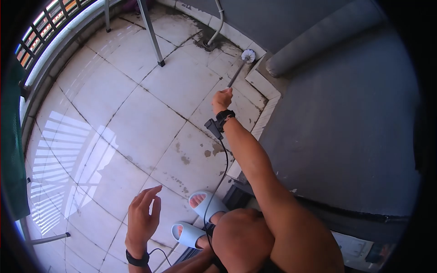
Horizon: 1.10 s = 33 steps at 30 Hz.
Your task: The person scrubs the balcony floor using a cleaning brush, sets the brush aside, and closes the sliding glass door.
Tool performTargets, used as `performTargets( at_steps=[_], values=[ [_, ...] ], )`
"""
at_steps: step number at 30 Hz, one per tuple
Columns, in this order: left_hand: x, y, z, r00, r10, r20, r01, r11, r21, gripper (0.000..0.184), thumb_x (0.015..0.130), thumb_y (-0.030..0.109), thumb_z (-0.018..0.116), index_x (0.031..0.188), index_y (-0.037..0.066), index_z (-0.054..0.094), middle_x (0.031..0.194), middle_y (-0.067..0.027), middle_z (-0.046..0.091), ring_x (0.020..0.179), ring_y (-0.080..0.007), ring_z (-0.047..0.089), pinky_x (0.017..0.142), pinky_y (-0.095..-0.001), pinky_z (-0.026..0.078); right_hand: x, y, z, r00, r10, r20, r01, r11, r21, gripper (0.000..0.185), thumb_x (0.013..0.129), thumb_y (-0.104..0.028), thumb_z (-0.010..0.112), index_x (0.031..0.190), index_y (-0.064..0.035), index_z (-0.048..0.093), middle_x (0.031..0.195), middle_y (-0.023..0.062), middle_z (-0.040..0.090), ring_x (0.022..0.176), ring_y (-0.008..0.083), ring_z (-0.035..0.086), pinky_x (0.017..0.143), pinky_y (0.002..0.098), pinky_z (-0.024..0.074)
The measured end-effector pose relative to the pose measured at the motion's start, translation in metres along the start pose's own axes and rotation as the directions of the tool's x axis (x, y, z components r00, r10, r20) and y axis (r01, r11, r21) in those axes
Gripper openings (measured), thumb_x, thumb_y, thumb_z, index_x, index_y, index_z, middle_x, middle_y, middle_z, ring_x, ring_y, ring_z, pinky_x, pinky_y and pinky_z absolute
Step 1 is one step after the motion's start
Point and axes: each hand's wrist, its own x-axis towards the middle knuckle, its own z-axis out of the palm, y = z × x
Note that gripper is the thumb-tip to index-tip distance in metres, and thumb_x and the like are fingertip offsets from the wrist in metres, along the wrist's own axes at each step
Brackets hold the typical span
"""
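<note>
My right hand [222, 98] is wrapped around the dark handle of a scrub brush [237, 74], with that arm stretched far forward. The brush's round white head [248, 56] is at the tiled corner by the base of the wall; whether it presses on the floor or the wall edge, I cannot tell. Over the floor at the lower left hangs my left hand [144, 215], its fingers loosely bent, thumb apart, holding nothing. A black strap with a small box [213, 128] and a cable is on my right wrist. Another black band [137, 258] circles my left wrist.
White floor tiles [150, 113] have dark joints and dirt stains [209, 151]. A grey pipe [220, 22] enters the floor near the far wall. Metal legs [151, 34] stand at the upper left. A dark wall and ledge [337, 123] border the right. My feet wear light blue slides [207, 207].
</note>
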Motion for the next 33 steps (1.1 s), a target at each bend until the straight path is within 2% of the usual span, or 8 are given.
performTargets(
  at_steps=[3, 10, 15, 16, 21, 25, 29, 33],
  values=[
    [0.001, -0.003, 0.004, 1.000, 0.029, -0.009, -0.029, 0.999, -0.018, 0.026, 0.090, -0.001, 0.059, 0.114, 0.004, 0.067, 0.103, -0.0166, 0.070, 0.091, -0.0342, 0.067, 0.083, -0.0394, 0.053, -0.020, 0.004, 0.004, 0.986, -0.131, 0.104, 0.138, 0.988, -0.070, 0.024, 0.100, -0.014, 0.041, 0.120, -0.0071, 0.051, 0.104, 0.0212, 0.066, 0.066, 0.0328, 0.070, 0.051, 0.0374, 0.0607],
    [0.000, 0.004, 0.001, 1.000, 0.013, 0.006, -0.013, 1.000, -0.024, 0.025, 0.090, -0.001, 0.059, 0.114, 0.004, 0.067, 0.102, -0.0171, 0.070, 0.091, -0.0335, 0.067, 0.082, -0.0396, 0.052, -0.051, -0.033, -0.006, 0.989, 0.017, 0.144, -0.028, 0.997, 0.078, 0.038, 0.101, -0.015, 0.038, 0.137, -0.0058, 0.043, 0.106, 0.0219, 0.066, 0.067, 0.0324, 0.070, 0.048, 0.0381, 0.0577],
    [0.000, 0.010, 0.002, 0.999, 0.030, 0.029, -0.032, 0.998, 0.045, 0.025, 0.090, -0.001, 0.059, 0.113, 0.004, 0.067, 0.102, -0.0155, 0.071, 0.091, -0.0327, 0.067, 0.086, -0.0393, 0.050, -0.052, 0.016, -0.008, 0.992, -0.122, 0.028, 0.125, 0.982, -0.144, 0.040, 0.103, -0.019, 0.034, 0.142, -0.0087, 0.038, 0.123, 0.0246, 0.061, 0.091, 0.0402, 0.070, 0.057, 0.0428, 0.0628],
    [-0.002, 0.010, 0.002, 0.999, 0.032, 0.033, -0.033, 0.998, 0.048, 0.025, 0.090, -0.001, 0.059, 0.113, 0.004, 0.067, 0.102, -0.0155, 0.071, 0.091, -0.0327, 0.067, 0.086, -0.0393, 0.050, -0.082, -0.001, -0.020, 0.987, 0.102, 0.125, -0.107, 0.994, 0.036, 0.038, 0.103, -0.019, 0.034, 0.140, -0.0086, 0.039, 0.122, 0.0285, 0.061, 0.109, 0.0479, 0.061, 0.097, 0.0541, 0.0497],
    [0.000, 0.010, 0.003, 0.997, 0.080, 0.016, -0.081, 0.990, 0.118, 0.025, 0.090, -0.001, 0.059, 0.113, 0.004, 0.067, 0.102, -0.0158, 0.070, 0.092, -0.0324, 0.066, 0.086, -0.0392, 0.050, -0.107, 0.016, -0.018, 0.985, -0.019, 0.170, 0.028, 0.998, -0.053, 0.042, 0.103, -0.019, 0.035, 0.144, -0.0092, 0.035, 0.124, 0.0288, 0.060, 0.115, 0.0468, 0.058, 0.102, 0.0523, 0.0461],
    [-0.008, 0.011, -0.002, 1.000, 0.010, 0.008, -0.011, 1.000, 0.028, 0.025, 0.091, 0.000, 0.059, 0.114, 0.004, 0.067, 0.103, -0.0162, 0.070, 0.092, -0.0327, 0.066, 0.086, -0.0396, 0.050, -0.077, -0.032, -0.038, 0.971, 0.141, 0.195, -0.170, 0.975, 0.144, 0.034, 0.103, -0.015, 0.035, 0.135, -0.0052, 0.039, 0.122, 0.0286, 0.060, 0.102, 0.0467, 0.064, 0.081, 0.0494, 0.0619],
    [-0.002, 0.015, 0.001, 0.999, 0.043, 0.004, -0.043, 0.998, 0.036, 0.025, 0.091, 0.000, 0.058, 0.114, 0.003, 0.067, 0.103, -0.0168, 0.070, 0.092, -0.0328, 0.066, 0.086, -0.0396, 0.050, -0.109, 0.004, 0.002, 0.977, -0.012, 0.214, 0.006, 1.000, 0.031, 0.044, 0.103, -0.020, 0.035, 0.146, -0.0146, 0.035, 0.127, 0.0222, 0.059, 0.092, 0.0382, 0.069, 0.057, 0.0428, 0.0639],
    [-0.005, 0.018, 0.000, 0.998, 0.057, 0.009, -0.057, 0.997, 0.049, 0.025, 0.091, 0.000, 0.058, 0.114, 0.003, 0.067, 0.102, -0.0171, 0.070, 0.092, -0.0329, 0.066, 0.086, -0.0397, 0.050, -0.059, 0.002, -0.014, 0.957, 0.072, 0.280, -0.097, 0.992, 0.078, 0.045, 0.102, -0.020, 0.039, 0.147, -0.0148, 0.037, 0.134, 0.0214, 0.054, 0.104, 0.0373, 0.065, 0.058, 0.0438, 0.0645]
  ],
)
